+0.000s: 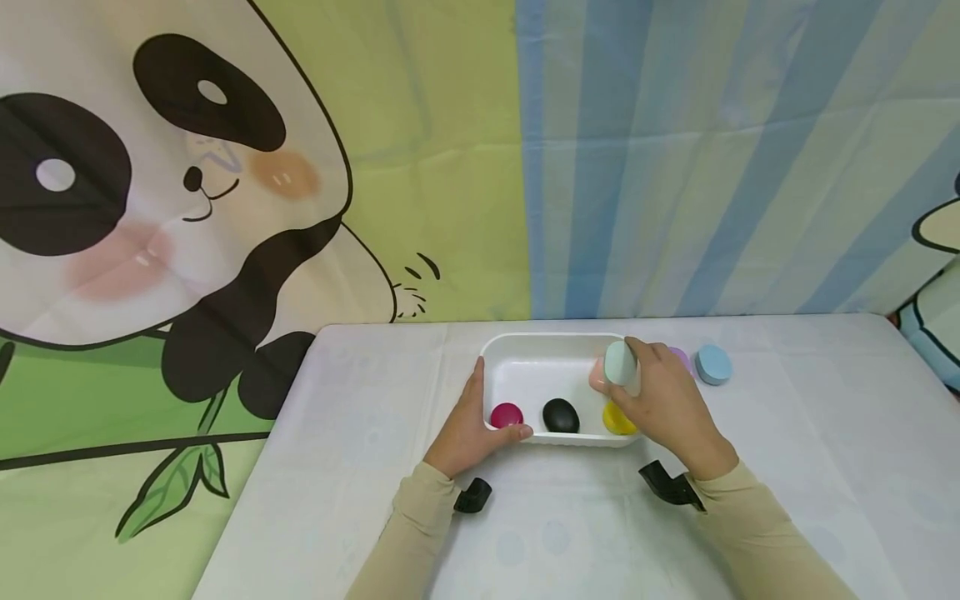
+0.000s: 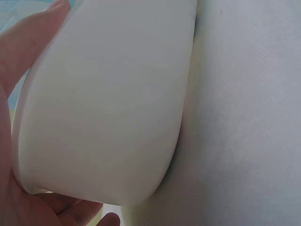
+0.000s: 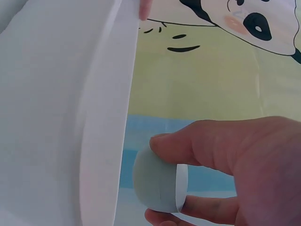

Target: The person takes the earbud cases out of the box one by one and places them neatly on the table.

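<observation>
A shallow white tray (image 1: 543, 379) stands in the middle of the table. My left hand (image 1: 472, 425) grips its left end, thumb over the near rim and fingers along the side; the left wrist view shows the tray wall (image 2: 103, 103) between thumb and fingers. Over the tray's right end, my right hand (image 1: 667, 400) pinches a pale mint round piece (image 3: 157, 181) with a white edge between thumb and fingers. Inside the tray lie a magenta piece (image 1: 507, 415), a black piece (image 1: 561, 416), a yellow piece (image 1: 618, 419) and a pink piece (image 1: 597, 375), partly hidden behind the right hand.
Right of the tray, a light blue round piece (image 1: 713, 365) lies on the white-covered table (image 1: 825, 433). Beside it a purple piece (image 1: 682, 358) is partly covered by the right hand. Behind the table hangs a printed panda cloth (image 1: 450, 167). Black straps (image 1: 671, 485) show near both wrists.
</observation>
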{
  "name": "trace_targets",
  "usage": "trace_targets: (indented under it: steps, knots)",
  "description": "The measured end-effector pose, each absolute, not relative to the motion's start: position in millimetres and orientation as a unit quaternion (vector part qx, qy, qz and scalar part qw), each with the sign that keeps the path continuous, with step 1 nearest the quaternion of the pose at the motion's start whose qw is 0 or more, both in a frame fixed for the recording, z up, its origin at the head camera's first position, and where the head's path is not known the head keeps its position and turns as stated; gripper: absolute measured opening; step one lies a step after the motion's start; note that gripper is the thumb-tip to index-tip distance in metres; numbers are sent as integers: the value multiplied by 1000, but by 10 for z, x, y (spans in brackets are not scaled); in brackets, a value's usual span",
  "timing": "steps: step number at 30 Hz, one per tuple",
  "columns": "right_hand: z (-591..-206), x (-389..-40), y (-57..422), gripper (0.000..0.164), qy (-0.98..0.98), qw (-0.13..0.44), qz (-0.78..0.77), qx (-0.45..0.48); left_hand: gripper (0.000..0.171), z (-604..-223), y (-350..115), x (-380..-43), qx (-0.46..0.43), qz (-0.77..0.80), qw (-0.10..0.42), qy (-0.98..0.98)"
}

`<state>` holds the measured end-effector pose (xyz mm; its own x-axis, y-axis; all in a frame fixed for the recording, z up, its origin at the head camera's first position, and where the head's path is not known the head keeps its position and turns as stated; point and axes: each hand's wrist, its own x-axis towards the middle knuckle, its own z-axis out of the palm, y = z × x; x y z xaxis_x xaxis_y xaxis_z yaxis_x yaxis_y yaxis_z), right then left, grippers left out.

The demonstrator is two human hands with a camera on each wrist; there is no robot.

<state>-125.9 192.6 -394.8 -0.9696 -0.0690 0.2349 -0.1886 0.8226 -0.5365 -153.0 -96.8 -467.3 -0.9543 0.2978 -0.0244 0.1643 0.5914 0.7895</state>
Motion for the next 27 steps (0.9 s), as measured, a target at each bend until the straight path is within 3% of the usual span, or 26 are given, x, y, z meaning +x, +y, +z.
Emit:
trace_targets:
  steps: [10, 27]
  knots:
    - [-3953, -1256, 2148, 69, -956, 95, 270, 58, 130, -4669, -966, -1527, 126, 432, 80, 889]
    - [-4131, -1287, 2681, 68, -961, 134, 229, 75, 129, -4650, -960, -1518, 123, 434, 80, 889]
